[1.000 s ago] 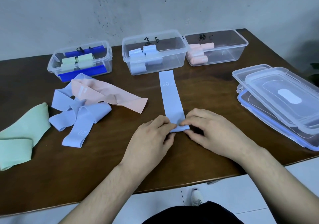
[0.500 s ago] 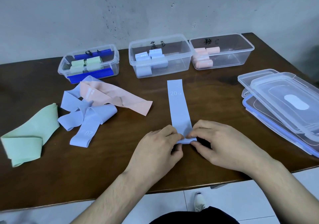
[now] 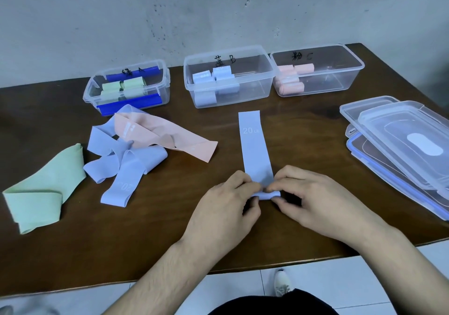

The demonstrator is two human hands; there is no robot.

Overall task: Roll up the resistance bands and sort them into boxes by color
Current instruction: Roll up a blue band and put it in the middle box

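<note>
A light blue resistance band (image 3: 254, 144) marked "20 LB" lies flat on the brown table (image 3: 170, 229), stretching away from me. Its near end is curled into a small roll. My left hand (image 3: 226, 208) and my right hand (image 3: 313, 200) both pinch that roll with fingertips and thumbs. Three clear boxes stand at the back: a left box (image 3: 126, 89) with green rolls, a middle box (image 3: 228, 79) with blue rolls, and a right box (image 3: 318, 72) with pink rolls.
To the left lie loose bands: a tangle of blue bands (image 3: 124, 166), a pink band (image 3: 167, 137) over them and a green band (image 3: 41, 191) at the far left. Stacked clear lids (image 3: 401, 142) sit at the right edge. A wall stands behind the boxes.
The roll at the near end of the blue band has grown a little under my fingers. My head has shifted, so the whole scene sits lower in view.
</note>
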